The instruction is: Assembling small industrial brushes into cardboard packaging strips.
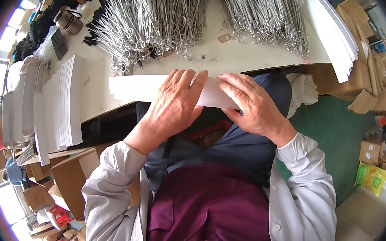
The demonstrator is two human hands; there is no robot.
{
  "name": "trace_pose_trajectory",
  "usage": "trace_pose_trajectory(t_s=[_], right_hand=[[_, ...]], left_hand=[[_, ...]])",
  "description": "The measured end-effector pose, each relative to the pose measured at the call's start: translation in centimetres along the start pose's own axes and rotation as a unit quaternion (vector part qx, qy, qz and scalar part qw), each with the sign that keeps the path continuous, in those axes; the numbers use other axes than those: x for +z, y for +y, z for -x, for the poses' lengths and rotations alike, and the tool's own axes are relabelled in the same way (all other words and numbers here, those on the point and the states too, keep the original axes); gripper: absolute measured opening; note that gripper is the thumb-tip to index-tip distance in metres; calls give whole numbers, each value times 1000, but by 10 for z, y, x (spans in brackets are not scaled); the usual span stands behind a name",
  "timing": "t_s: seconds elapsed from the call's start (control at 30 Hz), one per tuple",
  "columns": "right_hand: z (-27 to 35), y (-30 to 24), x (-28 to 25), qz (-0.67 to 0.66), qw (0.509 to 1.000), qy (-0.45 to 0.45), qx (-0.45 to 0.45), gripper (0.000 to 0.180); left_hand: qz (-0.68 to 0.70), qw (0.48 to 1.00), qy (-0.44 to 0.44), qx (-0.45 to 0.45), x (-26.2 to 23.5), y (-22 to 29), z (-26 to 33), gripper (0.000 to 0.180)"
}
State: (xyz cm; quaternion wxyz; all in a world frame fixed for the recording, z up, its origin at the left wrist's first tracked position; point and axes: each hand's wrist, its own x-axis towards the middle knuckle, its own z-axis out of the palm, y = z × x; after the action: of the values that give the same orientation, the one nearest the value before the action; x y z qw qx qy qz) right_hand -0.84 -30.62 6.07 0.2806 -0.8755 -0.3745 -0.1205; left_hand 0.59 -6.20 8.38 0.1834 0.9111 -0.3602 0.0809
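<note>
A long white strip (134,87), like paper or thin card, lies across the near edge of the table over my lap. My left hand (173,100) is closed on its middle, fingers flat along the top and thumb at the lower edge. At the strip's right end, my right hand (258,104) grips it between the fingers above and the thumb below. Just beyond both hands are heaps of thin wire brushes (155,22) with ring ends toward me; black bristles show at the left side. Another heap of ring-ended wires (269,17) lies farther right.
Stacks of white strips (60,105) stand on the table's left side, and more white strips (333,36) lie at its right edge. A metal flask (68,21) stands far left. Cardboard boxes (77,179) sit below on the left; other cartons (372,150) are at right.
</note>
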Motion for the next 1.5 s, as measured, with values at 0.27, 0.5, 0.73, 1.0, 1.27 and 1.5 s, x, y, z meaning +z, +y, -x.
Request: trace_pose_trajectory(t_s=[0.27, 0.5, 0.73, 1.0, 1.27, 1.5], right_hand=[[-11, -8, 4, 81, 991, 75, 73, 53], [-2, -21, 48, 12, 977, 108, 186, 51], [-5, -19, 57, -240, 910, 94, 324, 43], [-12, -15, 40, -468, 781, 38, 412, 31], [-14, -13, 27, -521, 734, -37, 435, 33], [-19, -14, 18, -603, 648, -60, 461, 32]], left_hand=[[-39, 996, 7, -78, 9, -13, 14, 67], [-50, 997, 21, -62, 20, -13, 19, 63], [-65, 997, 6, -48, 27, -21, 33, 62], [-87, 996, 6, -31, 36, -18, 38, 71], [-72, 997, -2, -22, 32, -18, 41, 74], [-48, 998, 29, -6, 30, -18, 41, 72]])
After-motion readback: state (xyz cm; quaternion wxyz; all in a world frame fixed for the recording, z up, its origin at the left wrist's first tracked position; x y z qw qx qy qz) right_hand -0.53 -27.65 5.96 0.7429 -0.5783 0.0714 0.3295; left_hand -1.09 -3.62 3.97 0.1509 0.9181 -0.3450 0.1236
